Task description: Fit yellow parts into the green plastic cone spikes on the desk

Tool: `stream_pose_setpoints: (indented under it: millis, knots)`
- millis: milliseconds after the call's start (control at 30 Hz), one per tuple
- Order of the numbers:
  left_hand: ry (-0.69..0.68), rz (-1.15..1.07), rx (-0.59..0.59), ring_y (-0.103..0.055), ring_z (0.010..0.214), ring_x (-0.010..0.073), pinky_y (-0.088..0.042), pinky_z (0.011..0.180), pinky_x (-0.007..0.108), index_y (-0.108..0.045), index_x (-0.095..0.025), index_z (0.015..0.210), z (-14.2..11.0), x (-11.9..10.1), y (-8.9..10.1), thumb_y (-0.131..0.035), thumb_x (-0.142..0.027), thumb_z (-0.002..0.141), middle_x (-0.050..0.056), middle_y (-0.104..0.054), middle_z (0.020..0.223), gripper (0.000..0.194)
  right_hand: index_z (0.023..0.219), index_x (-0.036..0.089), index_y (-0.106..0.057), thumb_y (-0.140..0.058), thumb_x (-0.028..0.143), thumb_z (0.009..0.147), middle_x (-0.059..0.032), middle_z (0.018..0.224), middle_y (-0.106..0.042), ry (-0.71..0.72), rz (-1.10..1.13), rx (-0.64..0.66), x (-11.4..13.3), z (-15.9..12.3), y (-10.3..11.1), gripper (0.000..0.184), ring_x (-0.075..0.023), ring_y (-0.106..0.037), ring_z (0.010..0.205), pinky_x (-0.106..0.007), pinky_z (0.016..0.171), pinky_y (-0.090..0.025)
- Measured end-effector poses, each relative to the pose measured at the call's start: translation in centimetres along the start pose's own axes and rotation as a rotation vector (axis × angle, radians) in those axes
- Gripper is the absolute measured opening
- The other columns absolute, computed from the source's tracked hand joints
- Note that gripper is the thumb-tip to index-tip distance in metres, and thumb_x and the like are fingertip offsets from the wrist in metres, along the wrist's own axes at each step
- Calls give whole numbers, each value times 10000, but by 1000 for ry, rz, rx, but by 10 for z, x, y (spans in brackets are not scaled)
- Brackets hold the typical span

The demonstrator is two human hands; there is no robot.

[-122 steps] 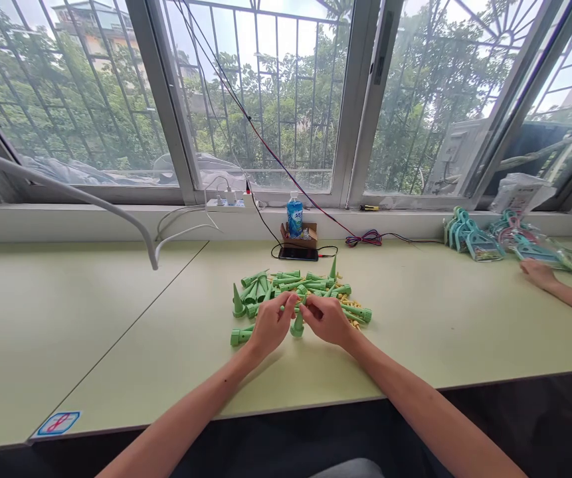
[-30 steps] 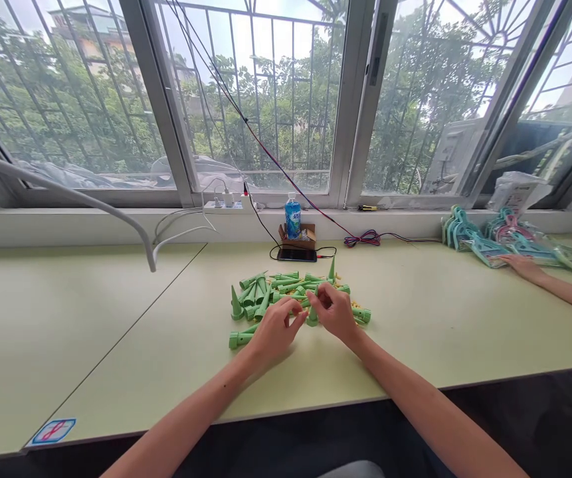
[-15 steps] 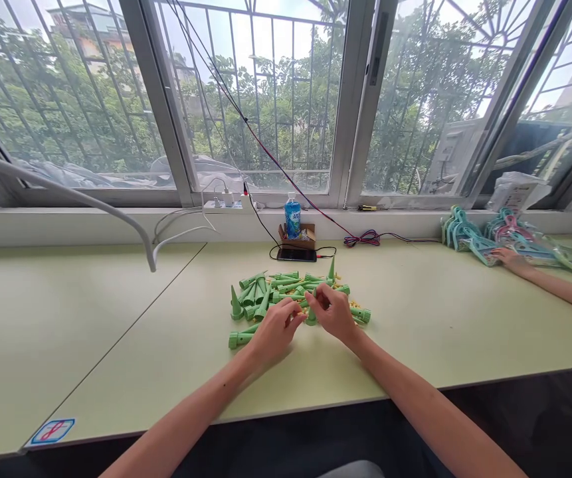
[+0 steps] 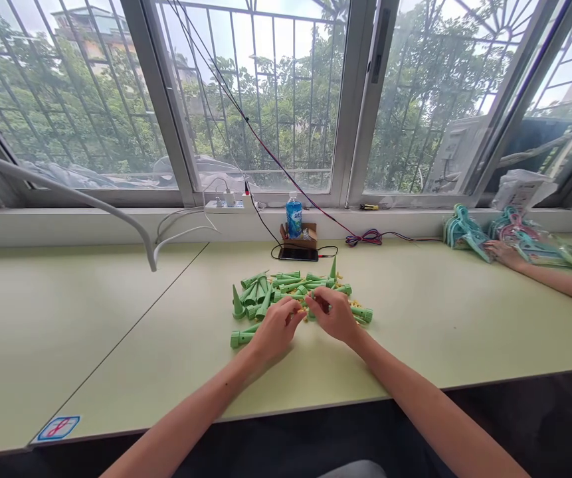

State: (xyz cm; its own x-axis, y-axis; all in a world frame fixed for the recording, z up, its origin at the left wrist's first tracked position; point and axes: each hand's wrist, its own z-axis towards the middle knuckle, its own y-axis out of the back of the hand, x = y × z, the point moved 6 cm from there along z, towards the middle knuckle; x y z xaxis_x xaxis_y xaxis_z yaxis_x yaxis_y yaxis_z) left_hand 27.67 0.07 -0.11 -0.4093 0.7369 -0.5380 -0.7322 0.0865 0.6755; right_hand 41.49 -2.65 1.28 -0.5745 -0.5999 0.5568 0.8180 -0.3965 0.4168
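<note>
My right hand (image 4: pixel 336 315) is closed, its thumb and fingers pinching a green plastic cone-shaped spike (image 4: pixel 311 315) that is mostly hidden behind the fingers. Close on its left, my left hand (image 4: pixel 278 328) is closed too, with a small yellow piece (image 4: pixel 301 311) at its fingertips. Around and beyond both hands lies a pile of green spikes (image 4: pixel 260 292) with ridged caps, and small yellow pieces (image 4: pixel 356 305) are scattered among them. One spike (image 4: pixel 237 304) stands point-up at the left of the pile; another (image 4: pixel 333 269) stands at the back.
Behind the pile are a phone (image 4: pixel 298 254) with a cable, and a blue bottle (image 4: pixel 294 218) by a small cardboard box (image 4: pixel 310 234). At right, another person's hand (image 4: pixel 507 255) touches teal hangers (image 4: pixel 462 229). A white tube (image 4: pixel 91 192) crosses the left side.
My hands stay close together, and the spike at my right hand shows less than before. The other person's hand has shifted slightly left along the hangers.
</note>
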Motion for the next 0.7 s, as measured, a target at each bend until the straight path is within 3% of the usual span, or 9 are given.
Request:
stream_pose_setpoints:
  millis: [267,367,500,700]
  knots:
    - [36,-94,-70,-443,529,68,-374,520,225,-583,-199,991,0,0,3,-461,-356,969,23,-591,953,200,589,216,-339,-497,362,930,48,531,-330,24,-127,-95,-3,1,8,404,-112,-310,496,-257,499,-292]
    - [17,-95,-95,-431,525,70,-369,526,222,-579,-192,942,0,-1,4,-451,-360,974,18,-592,904,214,578,214,-325,-513,353,916,55,518,-308,8,-159,-182,-4,5,21,412,-106,-293,487,-250,500,-285]
    - [-42,-62,-7,-426,530,81,-378,556,224,-592,-186,863,-2,-9,-2,-458,-336,970,-1,-592,787,228,564,209,-328,-524,357,908,56,506,-321,-34,-212,-259,-6,16,43,423,-102,-303,488,-245,508,-284]
    - [-136,-37,135,-442,530,78,-385,581,229,-629,-190,965,-9,-21,-11,-490,-315,953,3,-607,807,187,566,206,-363,-517,412,905,57,490,-344,-145,-297,-325,-23,34,79,426,-103,-310,484,-241,517,-287]
